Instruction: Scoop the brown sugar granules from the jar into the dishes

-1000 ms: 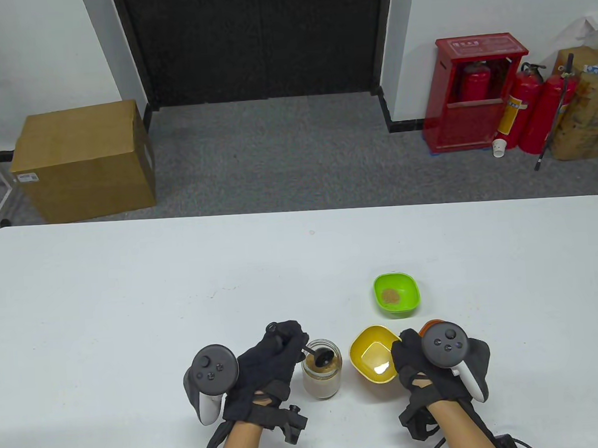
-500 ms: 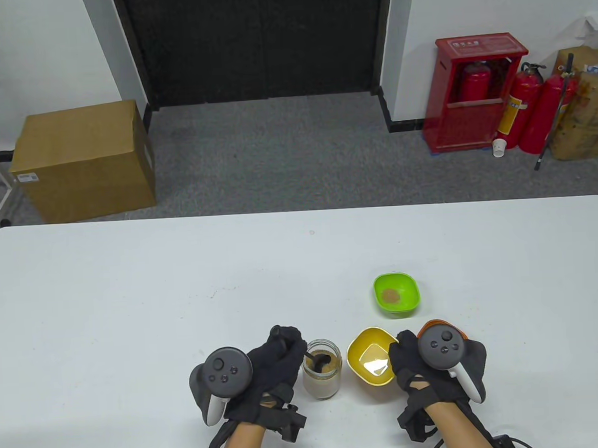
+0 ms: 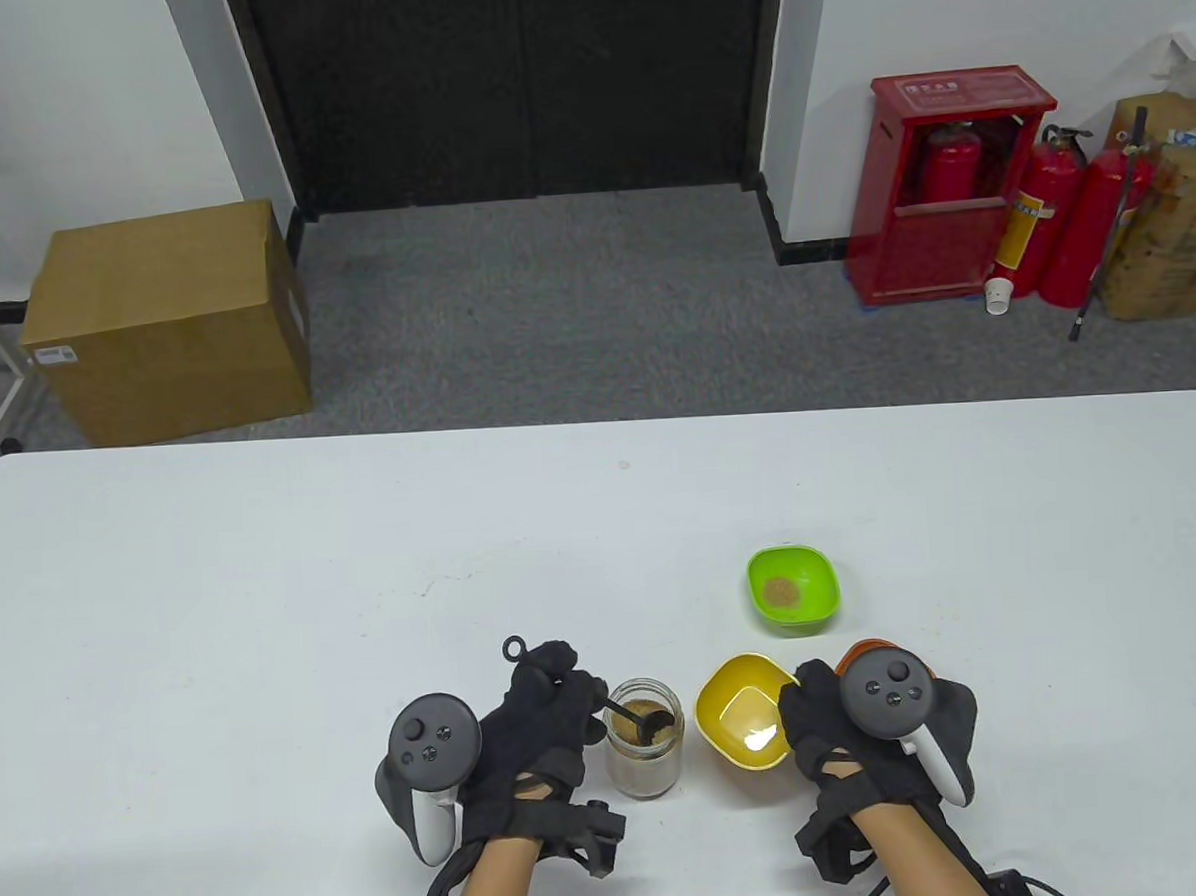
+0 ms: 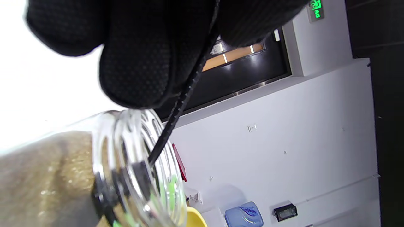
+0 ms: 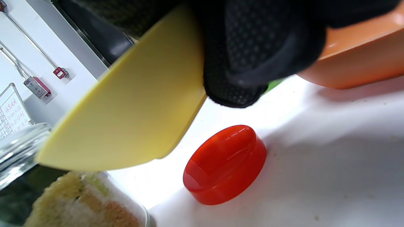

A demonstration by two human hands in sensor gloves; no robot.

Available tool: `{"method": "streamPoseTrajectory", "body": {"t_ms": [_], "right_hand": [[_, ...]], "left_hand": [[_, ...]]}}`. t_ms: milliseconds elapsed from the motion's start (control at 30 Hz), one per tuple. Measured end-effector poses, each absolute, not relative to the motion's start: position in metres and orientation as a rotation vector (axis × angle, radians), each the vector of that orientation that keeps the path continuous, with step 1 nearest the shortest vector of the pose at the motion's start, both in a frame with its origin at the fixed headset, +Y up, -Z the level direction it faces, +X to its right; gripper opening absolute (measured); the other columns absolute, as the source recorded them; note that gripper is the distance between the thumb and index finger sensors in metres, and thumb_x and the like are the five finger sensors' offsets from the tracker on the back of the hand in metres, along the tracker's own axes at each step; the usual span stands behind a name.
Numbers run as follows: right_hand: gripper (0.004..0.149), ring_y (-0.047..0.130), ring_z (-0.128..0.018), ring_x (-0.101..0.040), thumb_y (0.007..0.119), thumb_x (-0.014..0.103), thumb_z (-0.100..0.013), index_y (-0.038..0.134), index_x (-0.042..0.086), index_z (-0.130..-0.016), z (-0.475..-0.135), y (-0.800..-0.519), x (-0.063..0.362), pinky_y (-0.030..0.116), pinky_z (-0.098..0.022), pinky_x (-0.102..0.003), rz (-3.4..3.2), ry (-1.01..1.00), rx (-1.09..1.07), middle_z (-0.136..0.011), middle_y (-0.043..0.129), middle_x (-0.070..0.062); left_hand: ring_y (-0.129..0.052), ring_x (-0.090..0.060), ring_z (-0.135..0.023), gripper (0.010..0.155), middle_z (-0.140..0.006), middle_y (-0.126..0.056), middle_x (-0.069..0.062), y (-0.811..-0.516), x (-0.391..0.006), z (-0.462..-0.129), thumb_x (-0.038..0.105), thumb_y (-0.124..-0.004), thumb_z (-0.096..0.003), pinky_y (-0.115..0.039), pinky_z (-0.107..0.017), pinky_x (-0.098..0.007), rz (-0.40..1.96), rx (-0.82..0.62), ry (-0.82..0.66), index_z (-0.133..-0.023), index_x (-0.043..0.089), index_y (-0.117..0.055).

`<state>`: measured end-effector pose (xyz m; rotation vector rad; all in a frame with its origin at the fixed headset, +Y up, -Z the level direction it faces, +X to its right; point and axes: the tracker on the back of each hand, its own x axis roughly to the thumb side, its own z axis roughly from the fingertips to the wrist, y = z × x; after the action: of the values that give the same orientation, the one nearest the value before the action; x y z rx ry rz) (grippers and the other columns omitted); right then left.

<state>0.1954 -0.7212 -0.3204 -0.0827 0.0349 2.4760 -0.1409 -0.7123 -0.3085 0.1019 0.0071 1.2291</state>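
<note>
Both hands low, fingers curled (left [image 3: 542,716], right [image 3: 833,726]).

**Table surface, contents**

White table [image 3: 265,586]. Resting on it: glass jar [image 3: 646,751] of brown sugar, green dish [image 3: 793,588] behind, orange dish [image 5: 363,60], red lid [image 5: 224,164] lying flat. Whether the yellow dish [image 3: 745,726] rests on it: cannot tell.

left hand [image 3: 533,732] shifts back and left | spoon [image 3: 640,718] handle tilts up, ring end now clear of the fingers | bowl dips into jar [image 3: 646,751]
</note>
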Motion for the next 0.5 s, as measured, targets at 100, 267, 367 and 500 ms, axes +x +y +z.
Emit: {"method": "streamPoseTrajectory", "body": {"t_ms": [100,267,367,500], "right_hand": [[0.048,0.095,-0.022,-0.028,0.076,0.031,-0.057,0.077,-0.005,-0.087,-0.320,-0.721,0.196,0.082,-0.008,-0.045,2.467,0.036,-0.085,-0.053,0.102,-0.019],[0.048,0.095,-0.022,-0.028,0.075,0.032,-0.057,0.077,-0.005,-0.086,-0.320,-0.721,0.197,0.082,-0.008,-0.045,2.456,0.035,-0.086,-0.053,0.102,-0.019],[0.048,0.095,-0.021,-0.028,0.075,0.032,-0.057,0.078,-0.005,-0.086,-0.320,-0.721,0.198,0.082,-0.008,-0.045,2.448,0.036,-0.086,-0.053,0.102,-0.019],[0.047,0.095,-0.021,-0.028,0.075,0.033,-0.057,0.078,-0.005,-0.085,-0.320,-0.721,0.199,0.082,-0.008,-0.045,2.438,0.038,-0.082,-0.052,0.102,-0.018]], "left_hand": [[-0.112,-0.023,-0.045,0.056,-0.072,-0.102,-0.009,-0.716,-0.144,-0.308,0.040,-0.080,-0.0564,-0.088,-0.039,-0.047,1.267,0.094,0.059,-0.099,0.006,-0.065],[-0.112,-0.022,-0.044,0.049,-0.071,-0.103,-0.008,-0.719,-0.151,-0.309,0.040,-0.080,-0.0561,-0.089,-0.038,-0.047,1.295,0.089,0.113,-0.089,0.005,-0.072],[-0.112,-0.022,-0.043,0.049,-0.070,-0.103,-0.008,-0.721,-0.157,-0.310,0.041,-0.080,-0.0561,-0.089,-0.038,-0.046,1.313,0.098,0.140,-0.089,0.005,-0.072],[-0.112,-0.022,-0.043,0.049,-0.070,-0.103,-0.007,-0.723,-0.166,-0.310,0.041,-0.080,-0.0562,-0.089,-0.037,-0.046,1.347,0.105,0.176,-0.089,0.005,-0.072]]}}
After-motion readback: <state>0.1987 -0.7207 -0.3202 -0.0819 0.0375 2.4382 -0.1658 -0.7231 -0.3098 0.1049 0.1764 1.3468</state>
